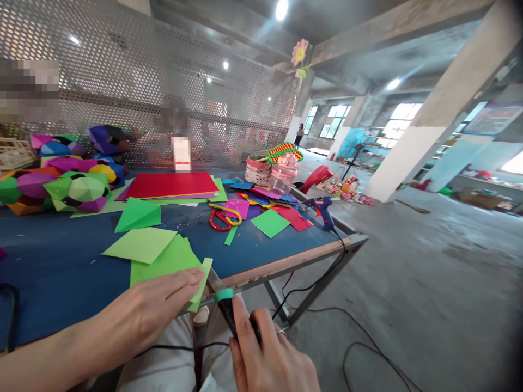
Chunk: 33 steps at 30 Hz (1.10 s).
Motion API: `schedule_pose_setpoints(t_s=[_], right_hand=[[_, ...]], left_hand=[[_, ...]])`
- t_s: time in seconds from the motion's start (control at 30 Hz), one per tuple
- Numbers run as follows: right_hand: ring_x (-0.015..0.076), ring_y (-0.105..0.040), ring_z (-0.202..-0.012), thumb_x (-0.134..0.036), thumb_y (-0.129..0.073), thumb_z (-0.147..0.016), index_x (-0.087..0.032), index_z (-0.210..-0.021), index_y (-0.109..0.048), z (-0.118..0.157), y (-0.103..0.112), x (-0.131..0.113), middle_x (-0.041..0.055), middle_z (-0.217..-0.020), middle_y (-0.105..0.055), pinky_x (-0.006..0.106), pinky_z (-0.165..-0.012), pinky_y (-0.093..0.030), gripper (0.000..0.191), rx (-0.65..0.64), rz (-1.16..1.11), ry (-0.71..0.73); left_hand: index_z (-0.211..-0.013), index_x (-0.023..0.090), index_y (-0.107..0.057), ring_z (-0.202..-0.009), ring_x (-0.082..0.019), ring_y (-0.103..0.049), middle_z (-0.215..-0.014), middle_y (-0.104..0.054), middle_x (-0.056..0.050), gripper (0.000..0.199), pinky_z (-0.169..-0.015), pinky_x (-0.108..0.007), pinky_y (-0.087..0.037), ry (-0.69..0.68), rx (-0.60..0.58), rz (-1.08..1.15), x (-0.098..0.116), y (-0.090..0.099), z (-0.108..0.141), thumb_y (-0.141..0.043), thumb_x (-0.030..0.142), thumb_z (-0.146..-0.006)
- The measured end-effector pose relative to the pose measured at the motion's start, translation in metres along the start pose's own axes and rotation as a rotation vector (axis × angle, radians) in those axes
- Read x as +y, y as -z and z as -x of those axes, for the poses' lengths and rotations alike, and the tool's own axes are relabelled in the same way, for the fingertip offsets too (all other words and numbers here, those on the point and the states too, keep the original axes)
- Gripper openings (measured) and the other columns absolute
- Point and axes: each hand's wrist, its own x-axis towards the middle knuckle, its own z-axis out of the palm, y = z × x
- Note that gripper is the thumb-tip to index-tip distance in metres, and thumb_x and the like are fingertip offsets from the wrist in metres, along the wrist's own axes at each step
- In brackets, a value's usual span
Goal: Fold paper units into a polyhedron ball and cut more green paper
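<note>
Ceiling lamps (281,10) glare w/ streaks; windows (335,121) blown out (R edge dark, blurry).

The table (61,261) has a blue top with a wooden edge. Under the left hand (151,305), light green paper (163,267) lies at the near side. Beyond this hand there is a folded green sheet (139,214) and, farther away, a pile of sheets (171,185) with red on top. Far to the left of both hands are many-coloured paper balls (85,190). Beyond the right hand (269,348) lie scissors (223,208), loose coloured papers (270,223) and, at the right edge, a blue glue gun (322,208).
</note>
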Motion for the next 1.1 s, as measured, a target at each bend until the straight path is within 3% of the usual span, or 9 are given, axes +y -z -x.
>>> schedule_pose_setpoints(t_s=[0.47,0.83,1.1], right_hand=[[0.0145,-0.069,-0.057,-0.026,-0.053,-0.097,-0.017,-0.138,-0.059,0.0,-0.001,-0.005,0.0062,-0.087,-0.067,0.02,-0.036,-0.043,0.042,-0.006,0.012,-0.059],[0.0136,-0.064,-0.052,-0.02,-0.045,-0.098,-0.025,-0.14,-0.055,-0.008,0.002,-0.004,0.005,-0.084,-0.066,0.019,-0.034,-0.041,0.043,0.028,-0.046,-0.044],[0.0179,-0.071,-0.061,-0.021,-0.053,-0.094,-0.016,-0.141,-0.055,-0.014,0.0,-0.007,0.007,-0.09,-0.069,0.024,-0.038,-0.048,0.047,-0.059,-0.027,-0.052]], left_hand=[[-0.141,0.016,-0.056,-0.127,-0.017,-0.066,-0.14,-0.068,-0.009,0.057,-0.107,-0.023,-0.05,0.02,-0.055,0.045,0.0,0.003,-0.002,-0.043,-0.001,-0.088],[-0.145,0.022,-0.055,-0.124,-0.017,-0.067,-0.139,-0.069,-0.006,0.063,-0.105,-0.025,-0.053,0.02,-0.043,0.138,-0.002,0.009,-0.005,-0.041,-0.003,-0.088],[-0.153,0.026,-0.046,-0.126,-0.015,-0.066,-0.141,-0.067,-0.004,0.07,-0.107,-0.024,-0.051,0.007,-0.038,0.15,-0.003,0.01,-0.005,-0.041,-0.003,-0.089]])
